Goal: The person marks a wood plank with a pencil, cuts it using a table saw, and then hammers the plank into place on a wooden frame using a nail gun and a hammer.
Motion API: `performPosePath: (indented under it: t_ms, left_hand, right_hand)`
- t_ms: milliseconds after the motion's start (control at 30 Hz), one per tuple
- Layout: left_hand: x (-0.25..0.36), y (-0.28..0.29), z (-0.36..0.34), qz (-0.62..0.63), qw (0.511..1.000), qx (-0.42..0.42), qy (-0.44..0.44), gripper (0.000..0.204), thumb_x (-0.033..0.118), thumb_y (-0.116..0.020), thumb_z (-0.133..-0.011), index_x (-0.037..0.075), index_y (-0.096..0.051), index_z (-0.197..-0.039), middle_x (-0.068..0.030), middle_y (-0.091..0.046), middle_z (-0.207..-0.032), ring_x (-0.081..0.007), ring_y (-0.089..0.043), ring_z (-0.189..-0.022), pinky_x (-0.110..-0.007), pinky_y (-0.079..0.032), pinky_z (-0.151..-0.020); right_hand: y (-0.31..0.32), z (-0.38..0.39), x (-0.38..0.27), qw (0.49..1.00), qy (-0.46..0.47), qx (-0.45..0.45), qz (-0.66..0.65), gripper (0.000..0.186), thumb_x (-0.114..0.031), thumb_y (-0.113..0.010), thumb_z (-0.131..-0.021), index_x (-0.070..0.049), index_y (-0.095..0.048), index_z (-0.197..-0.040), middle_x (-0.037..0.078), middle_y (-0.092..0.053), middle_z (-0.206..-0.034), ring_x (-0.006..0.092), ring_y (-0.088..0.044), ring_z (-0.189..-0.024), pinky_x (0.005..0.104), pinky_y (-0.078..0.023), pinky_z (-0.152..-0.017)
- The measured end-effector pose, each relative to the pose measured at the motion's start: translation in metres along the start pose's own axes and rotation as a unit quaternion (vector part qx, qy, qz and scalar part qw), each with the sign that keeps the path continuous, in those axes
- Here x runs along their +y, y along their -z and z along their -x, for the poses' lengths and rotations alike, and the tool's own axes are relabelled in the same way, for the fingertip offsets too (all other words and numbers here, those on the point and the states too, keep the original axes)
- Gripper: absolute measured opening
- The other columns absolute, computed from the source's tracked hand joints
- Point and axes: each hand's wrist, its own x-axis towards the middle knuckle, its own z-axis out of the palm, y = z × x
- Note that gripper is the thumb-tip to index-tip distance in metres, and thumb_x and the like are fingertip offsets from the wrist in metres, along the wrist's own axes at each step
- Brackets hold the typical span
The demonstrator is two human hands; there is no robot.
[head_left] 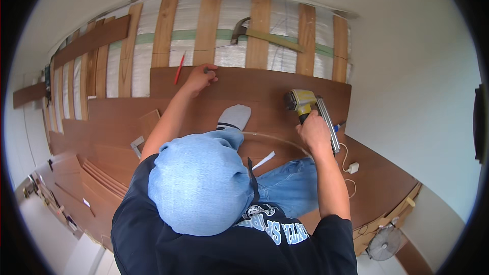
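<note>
My left hand (200,79) is at the far edge of a laid brown floorboard (249,84), fingers curled round a small dark object too small to name. A red pencil (180,67) lies just left of it. My right hand (313,131) grips a yellow and black nail gun (304,99) above the boards at right, with a hose (277,139) curving from it. A claw hammer (270,38) lies across the bare wooden battens (260,56) beyond the boards. My socked foot (234,117) rests on the boards between my hands.
Loose planks (99,175) are stacked at lower left, and more boards (91,40) lie across the battens at upper left. A white wall (417,102) bounds the right side. A white plug (353,167) with cord lies near my right arm. A fan (382,242) stands at lower right.
</note>
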Motion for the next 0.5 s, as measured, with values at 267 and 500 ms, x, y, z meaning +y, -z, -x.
performPosePath:
  t_ms: [267,500]
  left_hand:
    - [0.02,-0.008,0.016,-0.023,1.0,-0.014,0.006,0.027,0.024,-0.073,-0.098,0.009,-0.069,-0.121,-0.001,-0.07,-0.102,-0.0108,-0.073,-0.093,-0.026,-0.043,-0.063]
    - [0.007,0.019,0.005,-0.061,0.991,0.082,-0.086,0.028,0.026,-0.071,-0.099,0.004,-0.072,-0.116,-0.0021,-0.068,-0.094,-0.0106,-0.064,-0.072,-0.028,-0.048,-0.063]
  right_hand:
    - [0.003,0.015,0.029,0.998,-0.055,-0.013,0.006,0.053,-0.029,-0.078,-0.085,0.008,-0.057,-0.118,0.031,-0.072,-0.111,0.0434,-0.071,-0.107,0.0472,-0.058,-0.094]
    - [-0.007,0.005,0.022,1.0,-0.026,0.007,-0.011,0.053,-0.03,-0.079,-0.084,0.008,-0.06,-0.117,0.032,-0.072,-0.107,0.0451,-0.07,-0.105,0.0496,-0.057,-0.093]
